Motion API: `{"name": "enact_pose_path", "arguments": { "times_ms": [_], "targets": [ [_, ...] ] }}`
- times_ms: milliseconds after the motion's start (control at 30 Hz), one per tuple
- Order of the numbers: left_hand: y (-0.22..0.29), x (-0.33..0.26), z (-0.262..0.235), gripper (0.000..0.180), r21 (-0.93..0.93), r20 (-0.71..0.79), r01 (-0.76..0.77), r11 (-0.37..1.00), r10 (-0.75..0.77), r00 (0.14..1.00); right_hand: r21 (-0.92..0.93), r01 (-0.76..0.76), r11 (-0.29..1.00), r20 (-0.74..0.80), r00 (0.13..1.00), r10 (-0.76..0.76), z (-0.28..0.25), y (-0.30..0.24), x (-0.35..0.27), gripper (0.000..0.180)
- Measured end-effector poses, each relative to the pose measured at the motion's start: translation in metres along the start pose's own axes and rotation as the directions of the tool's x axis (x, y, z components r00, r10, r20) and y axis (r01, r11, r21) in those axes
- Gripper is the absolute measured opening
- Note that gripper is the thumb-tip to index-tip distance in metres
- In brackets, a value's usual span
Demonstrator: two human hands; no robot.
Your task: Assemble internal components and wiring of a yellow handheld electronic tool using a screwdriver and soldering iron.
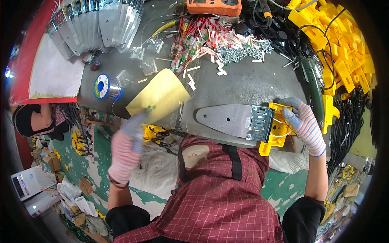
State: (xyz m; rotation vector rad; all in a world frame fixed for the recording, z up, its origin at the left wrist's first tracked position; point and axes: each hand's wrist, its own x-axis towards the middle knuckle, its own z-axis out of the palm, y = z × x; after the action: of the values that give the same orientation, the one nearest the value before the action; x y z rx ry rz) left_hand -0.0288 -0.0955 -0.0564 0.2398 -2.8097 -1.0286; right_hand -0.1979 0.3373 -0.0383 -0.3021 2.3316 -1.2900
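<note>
Metal plate (229, 118) lies before me, solder spool (106, 86) nearby; my right hand (304, 125) clamps its yellow end (278, 128), my left hand (127, 148) pinches a yellow bag (159, 96).

left hand (126, 148) motion-blurred, grip unclear, yellow bracket (276, 128) partly hidden under right hand (303, 125)

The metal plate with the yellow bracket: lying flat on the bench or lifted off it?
Lying flat. The metal plate rests on the grey bench, and the right hand grips the yellow bracket at its end.
</note>
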Motion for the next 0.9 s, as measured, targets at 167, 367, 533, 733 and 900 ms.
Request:
{"name": "enact_pose_path", "arguments": {
  "times_ms": [167,367,533,733,900],
  "targets": [
    [0.058,0.074,-0.052,0.029,-0.03,-0.803,-0.213,0.977,0.103,0.586,-0.171,-0.014,0.985,0.037,0.999,0.021,0.009,-0.024,0.007,0.03],
    [0.067,0.149,0.015,0.071,0.753,-0.17,-0.182,0.633,0.454,0.875,-0.08,0.087,0.993,0.108,0.991,-0.078,0.004,-0.02,0.003,0.035],
    [0.141,0.096,0.09,0.043,0.057,0.052,-0.617,0.785,0.615,0.787,-0.063,-0.022,0.998,-0.069,0.997,0.018,-0.022,-0.044,-0.016,0.036],
    [0.163,0.081,0.157,0.024,0.0,0.122,-0.664,0.748,0.659,0.743,-0.909,0.268,0.32,0.128,0.909,-0.397,-0.004,-0.063,-0.001,0.034],
    [0.163,0.081,0.162,0.022,0.005,0.154,-0.657,0.754,0.648,0.746,-0.942,0.33,0.066,0.285,0.887,-0.364,0.003,-0.056,-0.013,0.02]
  ]
}}
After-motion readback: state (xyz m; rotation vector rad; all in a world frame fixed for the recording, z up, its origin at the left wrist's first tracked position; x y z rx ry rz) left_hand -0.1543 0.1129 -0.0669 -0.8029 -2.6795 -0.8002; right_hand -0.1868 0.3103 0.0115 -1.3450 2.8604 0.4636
